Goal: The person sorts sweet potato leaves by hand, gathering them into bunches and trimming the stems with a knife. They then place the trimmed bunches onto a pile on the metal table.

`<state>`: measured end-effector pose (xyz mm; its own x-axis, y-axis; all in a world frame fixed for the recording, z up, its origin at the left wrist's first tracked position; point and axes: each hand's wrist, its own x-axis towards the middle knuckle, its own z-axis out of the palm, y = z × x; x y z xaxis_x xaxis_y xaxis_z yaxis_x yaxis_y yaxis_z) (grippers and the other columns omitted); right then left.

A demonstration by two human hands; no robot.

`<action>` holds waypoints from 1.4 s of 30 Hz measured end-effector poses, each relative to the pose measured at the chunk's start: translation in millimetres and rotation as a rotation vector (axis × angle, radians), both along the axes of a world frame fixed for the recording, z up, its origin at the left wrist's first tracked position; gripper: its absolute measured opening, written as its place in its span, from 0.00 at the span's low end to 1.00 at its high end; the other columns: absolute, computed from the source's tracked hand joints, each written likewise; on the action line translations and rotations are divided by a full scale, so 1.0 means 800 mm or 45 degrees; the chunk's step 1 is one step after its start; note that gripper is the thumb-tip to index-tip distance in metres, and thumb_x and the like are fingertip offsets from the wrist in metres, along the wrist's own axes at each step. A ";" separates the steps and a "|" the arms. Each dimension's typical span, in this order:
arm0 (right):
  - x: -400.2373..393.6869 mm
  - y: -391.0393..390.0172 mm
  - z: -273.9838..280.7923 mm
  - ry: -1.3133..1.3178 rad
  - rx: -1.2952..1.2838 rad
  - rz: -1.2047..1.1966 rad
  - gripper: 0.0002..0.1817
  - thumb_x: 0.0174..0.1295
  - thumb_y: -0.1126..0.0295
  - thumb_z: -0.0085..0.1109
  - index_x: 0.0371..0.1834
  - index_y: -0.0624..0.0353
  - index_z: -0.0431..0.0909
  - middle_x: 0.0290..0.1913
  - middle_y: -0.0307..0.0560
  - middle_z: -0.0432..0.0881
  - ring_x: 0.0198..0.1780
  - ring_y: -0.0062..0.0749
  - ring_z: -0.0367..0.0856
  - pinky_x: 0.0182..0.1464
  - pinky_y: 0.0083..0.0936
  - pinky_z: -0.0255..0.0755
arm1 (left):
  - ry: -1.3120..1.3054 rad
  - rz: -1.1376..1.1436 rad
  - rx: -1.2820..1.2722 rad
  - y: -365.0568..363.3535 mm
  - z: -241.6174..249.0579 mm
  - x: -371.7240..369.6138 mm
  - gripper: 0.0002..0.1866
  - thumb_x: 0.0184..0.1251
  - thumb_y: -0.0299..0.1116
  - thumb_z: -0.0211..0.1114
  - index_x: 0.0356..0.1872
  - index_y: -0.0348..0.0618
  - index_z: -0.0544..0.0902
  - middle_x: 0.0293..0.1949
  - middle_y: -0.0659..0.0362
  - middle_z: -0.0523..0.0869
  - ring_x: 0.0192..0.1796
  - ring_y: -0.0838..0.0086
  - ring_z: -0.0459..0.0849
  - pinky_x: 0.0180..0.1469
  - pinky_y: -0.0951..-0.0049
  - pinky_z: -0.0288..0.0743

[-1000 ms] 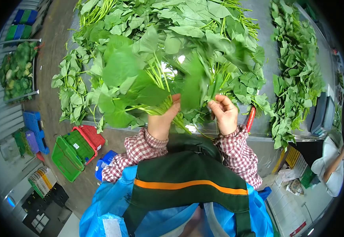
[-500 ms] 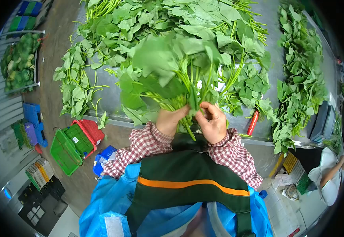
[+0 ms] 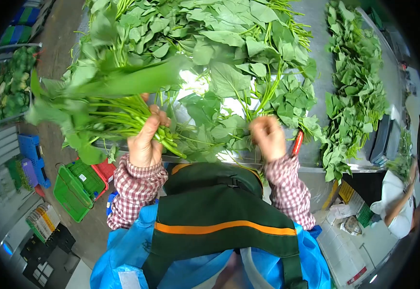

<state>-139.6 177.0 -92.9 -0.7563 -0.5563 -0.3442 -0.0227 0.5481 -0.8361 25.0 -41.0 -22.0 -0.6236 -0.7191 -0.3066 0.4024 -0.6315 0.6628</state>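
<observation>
Near the surface's [image 3: 321,67] front edge, the left hand [image 3: 145,139] holds a leafy bunch [image 3: 118,115], fingers closed round its stems, while the blurred right hand [image 3: 269,137] curls, its hold unclear.

The person wears a dark green apron [image 3: 219,204] with an orange stripe across it (bright as a carrot), a shiny blue cover [image 3: 123,248] underneath, and red-and-white checked sleeves [image 3: 135,188] with snug cuffs. A black buckle sits up top.

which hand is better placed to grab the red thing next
Probably the right hand: it is nearer the red thing and, though blurred, shows no bunch, while the left hand grips a leafy bunch.
</observation>
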 end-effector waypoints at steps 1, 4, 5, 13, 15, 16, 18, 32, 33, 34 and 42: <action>-0.022 -0.015 0.014 -0.131 0.080 -0.312 0.12 0.54 0.66 0.59 0.35 0.62 0.73 0.26 0.47 0.78 0.23 0.32 0.75 0.29 0.28 0.70 | 0.029 -0.059 0.045 0.003 -0.016 0.005 0.18 0.57 0.24 0.61 0.48 0.38 0.69 0.32 0.61 0.74 0.33 0.76 0.72 0.35 0.74 0.69; -0.063 -0.028 -0.037 0.325 0.455 0.043 0.10 0.55 0.68 0.59 0.34 0.64 0.72 0.20 0.39 0.74 0.24 0.18 0.73 0.24 0.16 0.64 | -0.158 -0.187 0.469 0.024 -0.061 -0.005 0.16 0.56 0.27 0.63 0.46 0.40 0.73 0.32 0.61 0.77 0.32 0.75 0.75 0.33 0.74 0.70; -0.058 -0.027 -0.033 0.207 0.127 -0.086 0.10 0.55 0.69 0.60 0.35 0.64 0.73 0.19 0.37 0.73 0.22 0.16 0.72 0.22 0.16 0.63 | -0.260 -0.206 0.441 0.032 -0.061 -0.008 0.16 0.58 0.31 0.61 0.46 0.40 0.71 0.32 0.62 0.76 0.32 0.76 0.74 0.35 0.76 0.70; 0.013 -0.048 0.071 0.185 -0.118 -0.067 0.09 0.51 0.69 0.64 0.28 0.59 0.73 0.22 0.39 0.74 0.22 0.21 0.70 0.24 0.19 0.66 | -0.394 -0.386 -0.085 0.073 -0.031 -0.025 0.17 0.56 0.23 0.61 0.48 0.37 0.72 0.42 0.54 0.79 0.42 0.70 0.78 0.46 0.71 0.72; 0.046 -0.065 0.076 0.295 -0.309 0.272 0.07 0.55 0.70 0.59 0.32 0.63 0.78 0.30 0.50 0.77 0.36 0.37 0.76 0.38 0.26 0.69 | -0.338 -0.351 -0.172 0.094 -0.043 -0.033 0.13 0.55 0.24 0.63 0.42 0.33 0.74 0.39 0.53 0.80 0.39 0.71 0.80 0.44 0.71 0.73; 0.059 -0.065 0.074 0.136 -0.369 0.134 0.08 0.56 0.69 0.58 0.33 0.63 0.78 0.30 0.49 0.77 0.36 0.34 0.76 0.38 0.24 0.69 | -0.333 -0.369 -0.077 0.096 -0.048 -0.029 0.13 0.55 0.24 0.63 0.42 0.33 0.75 0.39 0.53 0.81 0.39 0.71 0.79 0.44 0.72 0.73; 0.052 -0.046 0.065 -0.054 -0.396 0.136 0.10 0.58 0.66 0.56 0.32 0.64 0.78 0.28 0.46 0.77 0.32 0.31 0.77 0.35 0.23 0.70 | -0.327 -0.424 0.123 0.090 -0.053 -0.016 0.13 0.55 0.23 0.62 0.42 0.33 0.75 0.38 0.54 0.81 0.38 0.70 0.79 0.43 0.72 0.73; -0.006 0.043 -0.030 0.068 0.279 0.028 0.10 0.55 0.65 0.54 0.34 0.60 0.75 0.27 0.51 0.77 0.26 0.41 0.77 0.31 0.33 0.69 | -0.076 -0.185 0.278 0.031 -0.033 0.007 0.19 0.54 0.21 0.58 0.50 0.41 0.69 0.42 0.58 0.77 0.41 0.72 0.78 0.40 0.72 0.77; -0.006 0.049 -0.018 0.099 0.344 -0.005 0.12 0.55 0.64 0.54 0.39 0.59 0.74 0.29 0.51 0.78 0.30 0.43 0.78 0.33 0.35 0.69 | -0.116 -0.170 0.306 0.027 -0.031 0.009 0.19 0.54 0.21 0.58 0.49 0.40 0.70 0.40 0.58 0.77 0.40 0.73 0.78 0.39 0.74 0.77; -0.008 0.053 -0.005 0.138 0.405 -0.030 0.15 0.56 0.64 0.54 0.43 0.59 0.73 0.31 0.52 0.79 0.33 0.45 0.79 0.36 0.37 0.70 | -0.063 -0.196 0.351 0.022 -0.030 0.013 0.17 0.55 0.23 0.58 0.48 0.39 0.71 0.39 0.58 0.78 0.39 0.74 0.78 0.40 0.74 0.77; -0.013 0.010 0.060 -0.571 0.113 -0.298 0.20 0.62 0.55 0.49 0.34 0.64 0.76 0.19 0.41 0.75 0.11 0.18 0.67 0.13 0.17 0.62 | 0.030 -0.183 0.473 0.018 -0.029 0.014 0.18 0.57 0.23 0.56 0.51 0.37 0.69 0.37 0.59 0.76 0.35 0.76 0.74 0.38 0.74 0.73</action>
